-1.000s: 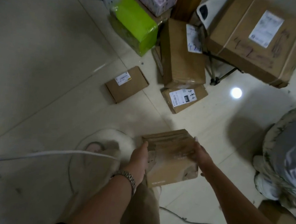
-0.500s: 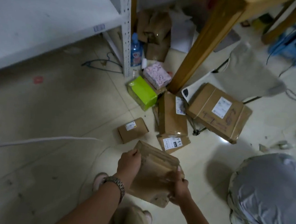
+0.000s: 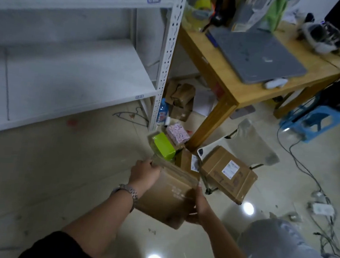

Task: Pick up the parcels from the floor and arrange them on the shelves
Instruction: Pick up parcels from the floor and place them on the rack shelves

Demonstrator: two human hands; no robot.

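Parcel [image 3: 166, 197], a brown cardboard box, is being held off the floor [image 3: 57, 170] between 2 hands, in front of the white shelves [image 3: 77, 72]. Left hand [image 3: 145, 173] is gripping its upper left corner, fingers curled over the edge. Right hand [image 3: 198, 208] is clasping its lower right side. Beyond it, 3 items are lying beside a wooden table [image 3: 222, 75] leg: large labelled box [image 3: 229, 174], green packet [image 3: 163, 147], pink box [image 3: 178, 132].
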